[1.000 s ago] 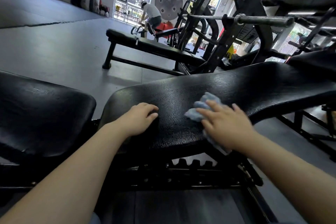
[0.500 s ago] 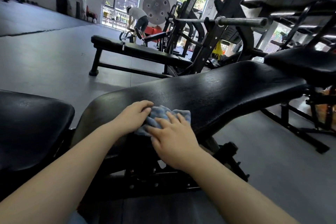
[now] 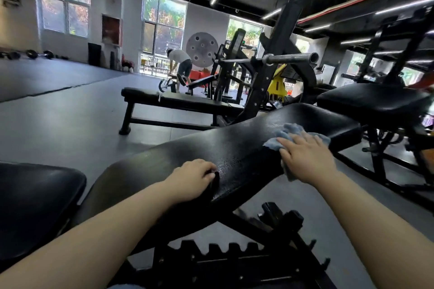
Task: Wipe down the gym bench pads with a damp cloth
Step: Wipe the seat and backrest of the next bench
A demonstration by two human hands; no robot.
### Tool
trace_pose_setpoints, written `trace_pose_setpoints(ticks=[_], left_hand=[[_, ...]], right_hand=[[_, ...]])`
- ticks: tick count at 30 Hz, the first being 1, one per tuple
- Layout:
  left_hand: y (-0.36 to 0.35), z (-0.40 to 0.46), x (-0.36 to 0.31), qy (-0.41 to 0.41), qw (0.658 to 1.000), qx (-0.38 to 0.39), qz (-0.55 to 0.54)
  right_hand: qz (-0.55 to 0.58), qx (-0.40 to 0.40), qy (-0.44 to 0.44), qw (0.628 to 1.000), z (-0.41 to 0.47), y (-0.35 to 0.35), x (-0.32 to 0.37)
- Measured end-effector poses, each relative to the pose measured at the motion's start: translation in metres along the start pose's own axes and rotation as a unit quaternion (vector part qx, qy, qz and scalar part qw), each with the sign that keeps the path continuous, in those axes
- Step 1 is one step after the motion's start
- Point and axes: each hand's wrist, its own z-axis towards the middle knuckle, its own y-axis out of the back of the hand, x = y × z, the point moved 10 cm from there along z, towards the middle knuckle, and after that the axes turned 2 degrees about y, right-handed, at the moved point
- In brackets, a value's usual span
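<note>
A long black textured vinyl bench pad (image 3: 234, 148) slants across the view from lower left to upper right, a second black seat pad (image 3: 35, 202) just beside its near end and a toothed black metal adjustment frame (image 3: 223, 258) beneath. Both bare forearms reach forward over it. The right hand (image 3: 305, 159) lies flat with fingers straight and spread, pressing a crumpled light blue cloth (image 3: 293, 132) onto the pad's far half; part of the cloth hangs over the pad's near edge under the palm. The left hand (image 3: 192, 176) rests on the pad's near edge, fingers curled down against the surface, holding nothing.
</note>
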Motion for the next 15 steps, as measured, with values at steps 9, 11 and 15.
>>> trace_pose_setpoints(ticks=[9, 11, 15], left_hand=[[0.010, 0.080, -0.076, -0.068, 0.997, -0.021, -0.019], [0.013, 0.096, -0.105, -0.110, 0.994, -0.016, -0.020], [0.011, 0.120, -0.161, -0.178, 0.984, -0.016, -0.021]], right_hand=[[0.067, -0.011, 0.124, 0.990, -0.019, -0.007, 0.072], [0.066, -0.029, 0.080, 0.994, -0.012, 0.001, 0.029], [0.050, -0.050, -0.024, 0.997, -0.003, 0.012, -0.061]])
